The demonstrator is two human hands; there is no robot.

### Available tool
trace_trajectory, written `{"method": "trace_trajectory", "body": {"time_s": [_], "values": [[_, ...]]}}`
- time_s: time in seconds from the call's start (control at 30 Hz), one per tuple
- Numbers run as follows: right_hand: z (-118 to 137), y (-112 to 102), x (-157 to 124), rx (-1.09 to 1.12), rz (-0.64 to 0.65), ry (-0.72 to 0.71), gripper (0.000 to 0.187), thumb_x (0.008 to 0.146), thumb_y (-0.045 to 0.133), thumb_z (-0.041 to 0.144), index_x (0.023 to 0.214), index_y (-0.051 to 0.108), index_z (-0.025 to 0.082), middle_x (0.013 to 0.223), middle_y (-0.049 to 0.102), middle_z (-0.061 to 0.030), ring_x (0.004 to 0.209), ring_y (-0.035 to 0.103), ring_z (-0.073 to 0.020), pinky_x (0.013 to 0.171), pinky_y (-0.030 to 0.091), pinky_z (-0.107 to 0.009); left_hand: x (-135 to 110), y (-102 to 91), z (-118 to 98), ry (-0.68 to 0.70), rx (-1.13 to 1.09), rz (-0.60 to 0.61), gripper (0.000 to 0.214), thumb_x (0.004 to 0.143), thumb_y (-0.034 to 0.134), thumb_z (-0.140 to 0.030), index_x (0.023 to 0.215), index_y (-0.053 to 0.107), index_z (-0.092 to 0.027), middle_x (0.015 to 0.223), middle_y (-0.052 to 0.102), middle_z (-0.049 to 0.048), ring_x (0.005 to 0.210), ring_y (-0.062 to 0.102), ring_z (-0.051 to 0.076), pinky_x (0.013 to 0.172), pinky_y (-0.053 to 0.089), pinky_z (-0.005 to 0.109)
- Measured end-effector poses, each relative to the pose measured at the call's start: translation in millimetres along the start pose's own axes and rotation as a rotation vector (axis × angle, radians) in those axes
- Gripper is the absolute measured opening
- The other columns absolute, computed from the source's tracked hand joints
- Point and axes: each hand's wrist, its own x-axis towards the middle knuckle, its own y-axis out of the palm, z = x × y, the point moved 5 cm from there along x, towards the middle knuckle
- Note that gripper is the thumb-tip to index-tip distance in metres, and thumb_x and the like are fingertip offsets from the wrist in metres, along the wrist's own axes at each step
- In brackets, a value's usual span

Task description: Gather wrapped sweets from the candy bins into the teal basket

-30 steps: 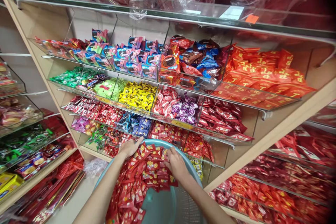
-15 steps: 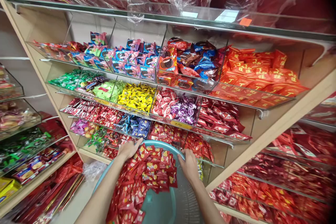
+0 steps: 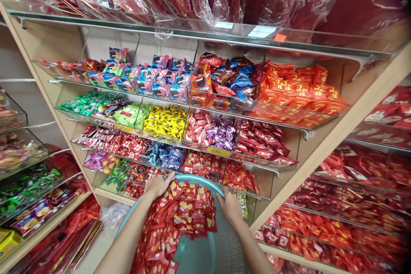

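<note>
I hold the round teal plastic basin (image 3: 192, 251) up against a low row of the wooden rack's clear acrylic bins (image 3: 205, 166). As I judge it, little is done: the heap of small red foil sweet packets (image 3: 180, 218) lies almost whole in the basin. My left hand (image 3: 157, 185) and right hand (image 3: 229, 207) are curled tight over its far rim.

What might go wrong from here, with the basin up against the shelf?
1. The heap of red foil sweet packets crowds the far rim of the round teal plastic basin; some may slide over and fall.
2. Spilled packets could land in the wrong clear acrylic shelf bin, mixing kinds.
3. The right hand grips the rim, while the left hand sits beside the heap; the load may tip leftward.
</note>
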Motion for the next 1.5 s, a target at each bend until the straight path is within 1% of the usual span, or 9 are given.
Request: {"method": "trace_trajectory", "body": {"time_s": [0.17,0.37,0.47,0.73,0.83,0.97,1.1,1.33,1.5], "values": [[0.7,-2.1,-13.5,0.016,0.013,0.021,0.030,0.082,0.033,0.038,0.101,0.046,0.020,0.086,0.062,-0.0074,0.081,0.057,-0.0186,0.064,0.035,-0.024,-8.5,4.8,6.0,0.015,0.006,0.024,0.084,0.063,0.011,-0.072,0.091,0.062,-0.012,0.097,0.062,0.0187,0.091,0.055,0.032,0.077,0.040,0.041],[-4.2,-6.6,-26.0,0.030,0.031,0.031,0.031,0.081,0.032,0.038,0.102,0.046,0.020,0.089,0.061,-0.0072,0.083,0.055,-0.0180,0.065,0.035,-0.024,-22.6,6.3,3.3,-0.001,-0.009,0.059,0.085,0.063,0.008,-0.072,0.092,0.061,-0.012,0.098,0.061,0.0194,0.092,0.054,0.033,0.076,0.040,0.043],[-6.1,-10.1,-27.9,0.028,0.047,0.018,0.032,0.081,0.031,0.039,0.102,0.046,0.021,0.086,0.061,-0.0068,0.082,0.056,-0.0185,0.063,0.034,-0.024,-31.0,6.5,2.8,-0.015,-0.002,0.067,0.084,0.063,0.010,-0.072,0.091,0.062,-0.013,0.098,0.061,0.0190,0.092,0.054,0.033,0.076,0.040,0.043],[-0.5,-15.6,-20.0,-0.001,0.094,-0.080,0.032,0.081,0.032,0.042,0.101,0.047,0.022,0.082,0.061,-0.0059,0.076,0.057,-0.0176,0.060,0.033,-0.024,-55.0,6.8,15.6,-0.112,-0.009,0.014,0.077,0.063,0.015,-0.071,0.085,0.062,-0.014,0.092,0.063,0.0177,0.087,0.056,0.033,0.072,0.041,0.042],[4.8,-13.7,-20.6,0.023,0.116,-0.149,0.031,0.081,0.031,0.041,0.098,0.049,0.021,0.078,0.062,-0.0053,0.074,0.057,-0.0167,0.060,0.033,-0.023,-72.2,1.7,19.8,-0.134,0.011,-0.009,0.076,0.064,0.016,-0.071,0.083,0.062,-0.014,0.090,0.063,0.0186,0.086,0.057,0.033,0.072,0.041,0.042],[13.3,-12.2,-22.9,0.077,0.137,-0.234,0.030,0.081,0.032,0.040,0.097,0.050,0.022,0.078,0.062,-0.0050,0.075,0.057,-0.0164,0.061,0.034,-0.023,-98.7,-5.5,28.1,-0.231,0.016,-0.043,0.074,0.065,0.017,-0.070,0.081,0.062,-0.013,0.089,0.063,0.0193,0.085,0.058,0.032,0.072,0.041,0.040],[20.4,-10.2,-23.9,0.104,0.175,-0.292,0.028,0.081,0.034,0.038,0.097,0.050,0.022,0.079,0.062,-0.0045,0.075,0.058,-0.0163,0.062,0.036,-0.022,-116.0,-6.9,36.1,-0.282,0.017,-0.069,0.072,0.066,0.018,-0.069,0.080,0.062,-0.014,0.088,0.063,0.0190,0.086,0.057,0.031,0.073,0.041,0.038],[23.5,-2.4,-23.1,0.164,0.185,-0.346,0.030,0.081,0.033,0.038,0.100,0.049,0.022,0.081,0.062,-0.0050,0.079,0.058,-0.0175,0.064,0.037,-0.023,-128.5,-14.1,42.8,-0.341,0.034,-0.095,0.073,0.064,0.018,-0.071,0.083,0.060,-0.015,0.094,0.062,0.0185,0.087,0.057,0.032,0.074,0.041,0.041],[24.8,-6.1,-19.2,0.227,0.169,-0.355,0.030,0.081,0.032,0.037,0.101,0.049,0.022,0.083,0.062,-0.0054,0.081,0.058,-0.0172,0.066,0.037,-0.023,-123.2,-23.3,39.8,-0.325,0.040,-0.108,0.074,0.063,0.018,-0.072,0.082,0.061,-0.015,0.093,0.062,0.0192,0.085,0.058,0.032,0.073,0.041,0.041]]}}
